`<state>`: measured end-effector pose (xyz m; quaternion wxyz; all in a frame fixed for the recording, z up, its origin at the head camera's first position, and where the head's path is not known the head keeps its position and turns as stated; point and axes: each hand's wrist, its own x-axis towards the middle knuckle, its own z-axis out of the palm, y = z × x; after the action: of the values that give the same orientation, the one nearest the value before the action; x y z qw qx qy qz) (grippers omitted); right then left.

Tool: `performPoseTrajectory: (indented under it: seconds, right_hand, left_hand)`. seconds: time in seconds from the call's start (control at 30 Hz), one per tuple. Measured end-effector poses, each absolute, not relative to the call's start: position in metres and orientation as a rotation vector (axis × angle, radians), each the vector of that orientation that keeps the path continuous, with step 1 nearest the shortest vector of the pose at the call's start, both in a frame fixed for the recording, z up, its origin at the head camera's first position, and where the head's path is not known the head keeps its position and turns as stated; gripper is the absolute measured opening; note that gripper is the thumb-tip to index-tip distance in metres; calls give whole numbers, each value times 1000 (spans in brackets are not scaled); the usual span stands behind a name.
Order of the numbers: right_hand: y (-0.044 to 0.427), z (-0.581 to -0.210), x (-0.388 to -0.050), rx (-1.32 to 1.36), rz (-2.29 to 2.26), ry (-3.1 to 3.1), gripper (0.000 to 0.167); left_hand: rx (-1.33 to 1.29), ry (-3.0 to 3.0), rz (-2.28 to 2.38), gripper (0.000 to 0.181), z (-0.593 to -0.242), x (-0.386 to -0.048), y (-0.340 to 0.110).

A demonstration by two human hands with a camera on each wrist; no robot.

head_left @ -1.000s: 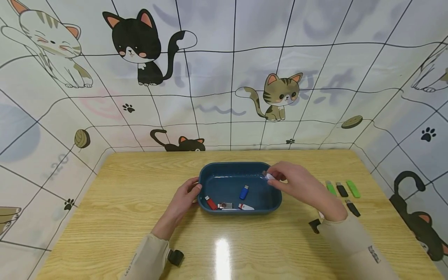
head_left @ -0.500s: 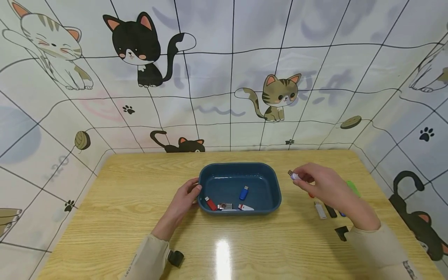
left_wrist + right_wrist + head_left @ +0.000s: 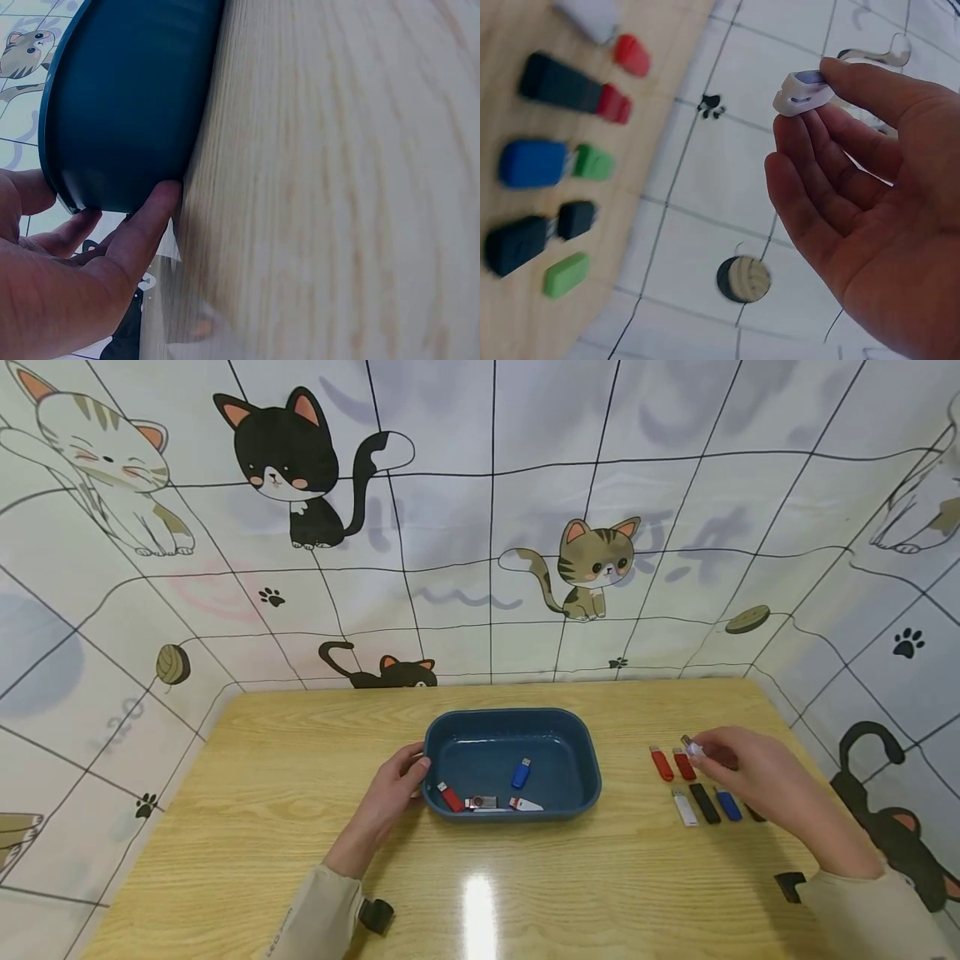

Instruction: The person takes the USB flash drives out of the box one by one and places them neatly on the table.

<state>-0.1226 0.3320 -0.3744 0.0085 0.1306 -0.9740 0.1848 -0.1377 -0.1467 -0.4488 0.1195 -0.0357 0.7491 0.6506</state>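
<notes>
My left hand [image 3: 386, 793] holds the left end of a dark blue rectangular dish [image 3: 480, 760]; in the left wrist view its fingers touch the dish's outer wall [image 3: 127, 112]. My right hand [image 3: 772, 781] pinches a white USB stick [image 3: 694, 748] between thumb and fingers, its metal plug pointing up and left. The stick is above the rows of USB sticks at the right. Inside the dish lie a blue USB stick [image 3: 521, 774], a red one [image 3: 450, 797], a silver swivel one [image 3: 481, 802] and a white one with red [image 3: 527, 805].
On the wooden table [image 3: 315, 752], right of the dish, lie a red stick [image 3: 662, 764], a darker red [image 3: 684, 765], a white [image 3: 684, 808], a black [image 3: 705, 803] and a blue [image 3: 728, 805]. Green sticks [image 3: 566, 275] show in the right wrist view. Cat-patterned cloth [image 3: 450, 527] surrounds the table.
My right hand has carried the white USB stick from the dish's right end to the rows of sticks at the right. My left hand stays on the dish.
</notes>
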Motion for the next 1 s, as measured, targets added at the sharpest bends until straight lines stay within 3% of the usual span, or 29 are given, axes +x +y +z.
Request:
performPoseTrajectory:
  seconds: [0.13,0.6,1.0]
  right_hand:
    - [354,-382,-118,253,547,-3127,39]
    - [417,-402,-117,-64,516,-3222,54]
    - [441,-423,-116,-100,479,-3307,50]
  left_hand:
    - [-100,2186,1901,47,-447,-138,-146]
    - [-107,2189,1894,47,-447,-138,-147]
    - [-109,2179,1901,46,-446,-136,-147]
